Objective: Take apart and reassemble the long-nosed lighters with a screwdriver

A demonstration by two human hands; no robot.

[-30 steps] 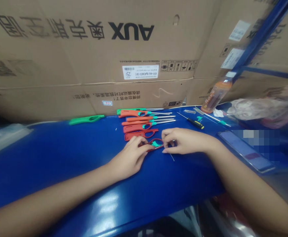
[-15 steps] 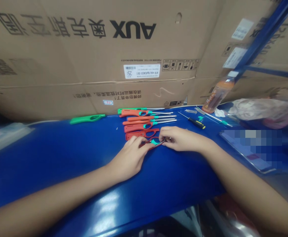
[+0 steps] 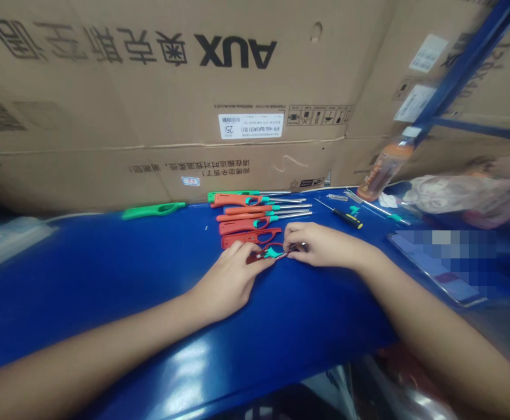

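Observation:
Both my hands meet over a red lighter shell with a teal trigger (image 3: 270, 253) lying on the blue table (image 3: 106, 274). My left hand (image 3: 231, 279) presses on the shell's handle end with closed fingers. My right hand (image 3: 320, 245) pinches the shell's front end, where a thin metal piece shows between the fingertips. Just behind lies an open red half-shell (image 3: 250, 237), and behind that a row of assembled red lighters with teal triggers and metal tubes (image 3: 259, 213).
A green lighter body (image 3: 153, 210) lies at the back left. A black-and-yellow screwdriver (image 3: 345, 218), small teal parts and an orange bottle (image 3: 383, 168) sit at the back right. A phone (image 3: 433, 265) lies right. Large cardboard boxes (image 3: 193, 87) wall the far side.
My right hand moved left from the table surface to the shell's front end and now pinches it. My left hand stayed on the handle end.

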